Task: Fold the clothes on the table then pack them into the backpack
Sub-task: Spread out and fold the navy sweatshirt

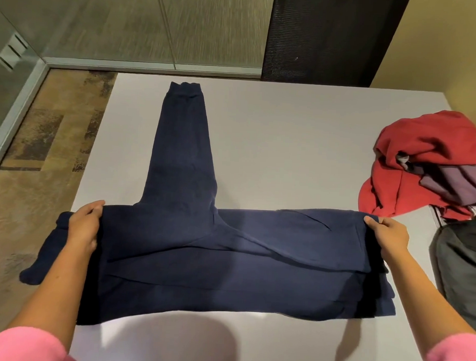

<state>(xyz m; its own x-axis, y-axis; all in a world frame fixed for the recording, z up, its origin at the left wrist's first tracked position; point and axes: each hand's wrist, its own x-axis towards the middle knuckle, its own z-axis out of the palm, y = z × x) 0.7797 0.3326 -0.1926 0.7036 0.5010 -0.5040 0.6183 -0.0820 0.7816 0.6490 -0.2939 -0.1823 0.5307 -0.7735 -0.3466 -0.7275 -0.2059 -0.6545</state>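
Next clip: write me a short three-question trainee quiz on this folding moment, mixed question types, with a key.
1. True or false: both hands grip the navy garment.
2. Which lies at the table's right edge, beyond the right hand? A) a red garment heaped on purple ones B) a folded white towel C) a pair of shoes
3. Fill in: the part of the navy garment beyond the left hand hangs off the table's ____ edge.

Key: 1 true. 2 A: the red garment and purple clothes. 3 left.
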